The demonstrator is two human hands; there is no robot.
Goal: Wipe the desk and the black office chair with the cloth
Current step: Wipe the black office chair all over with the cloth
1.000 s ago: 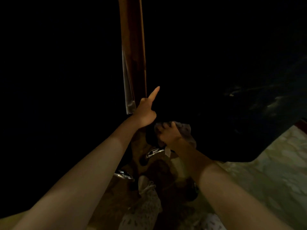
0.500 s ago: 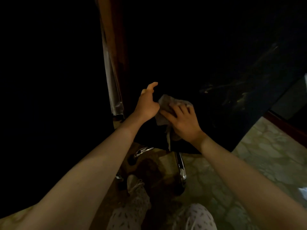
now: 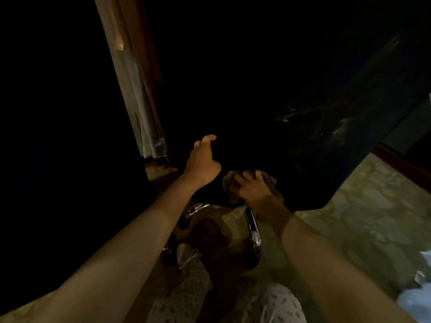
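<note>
The black office chair [image 3: 291,108] filled the view from 12 to 4 o'clock, its surface almost lost in the dark. The right hand [image 3: 250,191] gripped the grey cloth [image 3: 269,180] with curled fingers and held it against the chair, close to the chair's lower edge, just below the middle of the view. Half a second earlier those fingers had lain straighter and spread across the cloth, further up from that edge. Now the hand sat lower on the chair and the cloth was bunched under it.

The left hand [image 3: 201,162] was at 10 o'clock of the right hand, near it but apart. One finger was stretched forward and the rest loosely bent, with nothing in its grasp. Whether it pressed on the chair could not be told in the dark. Its pose was much as before.

A chrome leg [image 3: 253,229] of the chair showed at 6 o'clock of the cloth. A wooden upright [image 3: 140,73] stood at 11 o'clock and the patterned floor [image 3: 373,217] lay at 4 o'clock. Patterned trousers [image 3: 186,290] were at 6 o'clock.
</note>
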